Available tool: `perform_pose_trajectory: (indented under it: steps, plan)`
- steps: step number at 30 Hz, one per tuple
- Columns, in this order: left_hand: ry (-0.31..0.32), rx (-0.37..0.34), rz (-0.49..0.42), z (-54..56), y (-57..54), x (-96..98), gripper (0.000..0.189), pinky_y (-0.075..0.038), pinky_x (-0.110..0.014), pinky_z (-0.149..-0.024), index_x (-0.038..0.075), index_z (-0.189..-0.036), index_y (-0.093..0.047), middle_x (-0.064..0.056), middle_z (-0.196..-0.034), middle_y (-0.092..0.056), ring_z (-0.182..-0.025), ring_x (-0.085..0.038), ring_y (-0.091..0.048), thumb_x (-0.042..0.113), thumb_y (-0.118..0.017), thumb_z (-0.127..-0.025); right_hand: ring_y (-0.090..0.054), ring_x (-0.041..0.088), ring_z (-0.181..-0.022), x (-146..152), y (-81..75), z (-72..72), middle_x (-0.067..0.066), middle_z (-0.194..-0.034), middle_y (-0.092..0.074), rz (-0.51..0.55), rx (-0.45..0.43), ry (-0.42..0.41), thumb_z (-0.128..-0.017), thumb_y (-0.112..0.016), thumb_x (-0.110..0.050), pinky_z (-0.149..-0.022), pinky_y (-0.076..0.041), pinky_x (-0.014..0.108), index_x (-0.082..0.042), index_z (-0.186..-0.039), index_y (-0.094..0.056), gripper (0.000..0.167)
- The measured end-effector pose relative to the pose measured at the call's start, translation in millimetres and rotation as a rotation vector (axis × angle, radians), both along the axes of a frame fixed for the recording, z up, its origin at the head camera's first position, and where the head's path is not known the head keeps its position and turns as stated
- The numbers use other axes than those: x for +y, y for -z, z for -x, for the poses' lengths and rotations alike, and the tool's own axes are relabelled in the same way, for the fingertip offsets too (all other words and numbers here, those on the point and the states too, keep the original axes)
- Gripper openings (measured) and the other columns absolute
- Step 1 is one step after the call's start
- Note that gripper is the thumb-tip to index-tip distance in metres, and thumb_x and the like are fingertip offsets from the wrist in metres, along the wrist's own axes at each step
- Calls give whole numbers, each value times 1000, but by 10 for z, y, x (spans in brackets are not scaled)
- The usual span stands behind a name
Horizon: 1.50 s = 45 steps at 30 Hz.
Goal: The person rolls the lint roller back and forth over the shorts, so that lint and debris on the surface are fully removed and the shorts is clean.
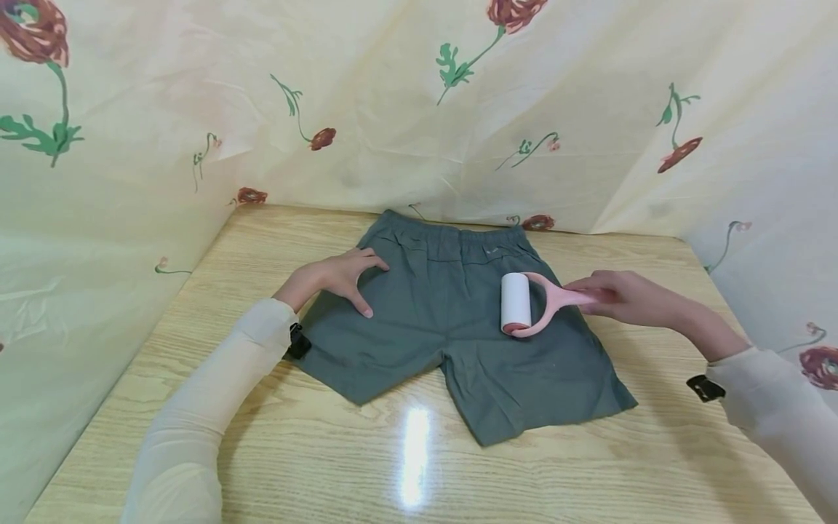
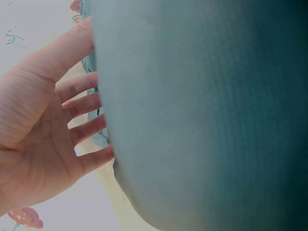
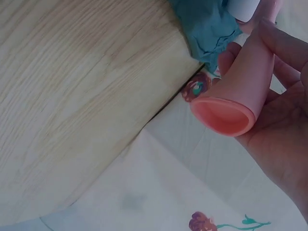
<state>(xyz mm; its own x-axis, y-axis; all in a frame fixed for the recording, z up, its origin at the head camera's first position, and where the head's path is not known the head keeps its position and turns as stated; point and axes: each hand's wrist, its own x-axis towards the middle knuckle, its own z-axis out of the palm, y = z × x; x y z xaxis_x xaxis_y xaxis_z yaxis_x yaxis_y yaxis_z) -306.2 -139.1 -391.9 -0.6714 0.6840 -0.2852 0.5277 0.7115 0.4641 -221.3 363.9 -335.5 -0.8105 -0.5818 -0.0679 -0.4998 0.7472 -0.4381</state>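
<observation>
One roller [image 1: 516, 302] — over grey-green shorts [image 1: 425, 306]

A pale, wood-grained tabletop [image 1: 314, 458] stretches out in front of me, a bright white streak of reflected light [image 1: 414, 458] glaring on its near part. Cream cloth [image 1: 393, 153] hangs round its far edge and both sides, softly creased and glossy in places, printed with rust-red flowers [image 1: 681, 155] on leafy green stems [image 1: 452, 73], some upright and some head-down; to the right it takes a cooler, greyish shade.
</observation>
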Motion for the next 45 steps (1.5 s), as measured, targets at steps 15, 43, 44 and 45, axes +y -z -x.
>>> perform_pose_trajectory:
  steps: [15,43,44,45]
  plan:
    - [4,-6,-10,-7,-17,32,92,-35,-54,-117,9,-150,-45,-16,-148,-41,-145,-37,-34,40,-90,-76,-45,9,-70,-491,116,152,-1,-81,-59,41,53,-5,-95,-73,-15,-62,-39,25,-5,-131,-68,38]
    - [-15,12,1,-11,-2,5,93,-37,-53,-116,11,-150,-46,-14,-147,-42,-142,-35,-36,42,-91,-75,-61,26,-101,-1241,179,425,13,-121,-70,-28,56,-48,-97,-71,-17,-86,-51,45,-5,-137,-64,42]
    - [-13,15,1,-9,6,3,93,-37,-53,-116,11,-150,-46,-14,-146,-42,-142,-35,-37,43,-91,-75,-61,26,-102,-1269,184,434,12,-120,-71,-28,49,-49,-97,-71,-18,-88,-51,46,-6,-137,-64,42]
    - [-12,15,-2,-8,11,3,93,-37,-53,-116,11,-150,-46,-14,-146,-42,-141,-35,-37,43,-91,-74,-62,27,-104,-1298,187,440,12,-121,-71,-26,45,-52,-98,-71,-18,-89,-51,47,-6,-138,-64,42]
